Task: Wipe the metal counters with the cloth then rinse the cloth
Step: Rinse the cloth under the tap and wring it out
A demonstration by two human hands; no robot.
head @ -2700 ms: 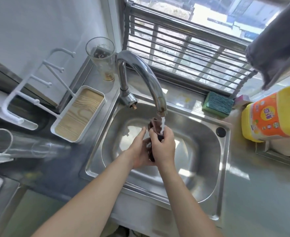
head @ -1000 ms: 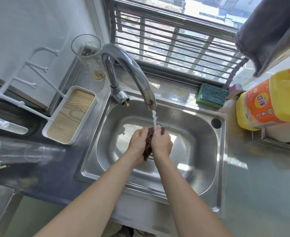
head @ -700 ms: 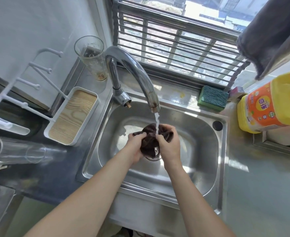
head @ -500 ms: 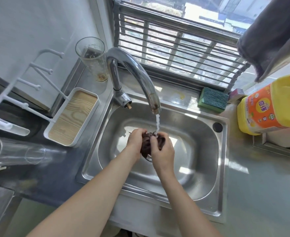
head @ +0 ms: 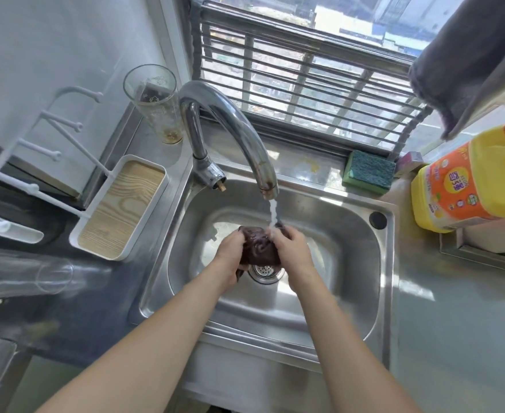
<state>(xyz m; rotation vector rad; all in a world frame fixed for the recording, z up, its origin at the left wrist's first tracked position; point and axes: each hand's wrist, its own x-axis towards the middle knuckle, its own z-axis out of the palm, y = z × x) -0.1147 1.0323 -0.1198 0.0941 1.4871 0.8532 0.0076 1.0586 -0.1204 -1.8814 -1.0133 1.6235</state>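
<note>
You're on the rinse now: both hands are bunched round the cloth (head: 258, 245), low in the sink (head: 364, 263) just above the drain (head: 264, 271). Your left hand (head: 230, 253) curls round the cloth's left side, your right hand (head: 291, 248) grips its right, and the water (head: 272, 213) from the tap (head: 239, 129) lands right on top, between your knuckles. The wiping looks done, judging by where the cloth is. Next, I'd say, knead and turn it under the stream, then wring it out over the drain. Mind the spout just above your hands, so lift with care. There's open basin to the right and near side. On the worktop (head: 454, 323), the tray (head: 120, 207) and glass (head: 156, 105) crowd the left, the sponge (head: 369, 172) sits on the far ledge, and the yellow bottle (head: 469, 186) stands right; the near right stretch of worktop gives you room.
</note>
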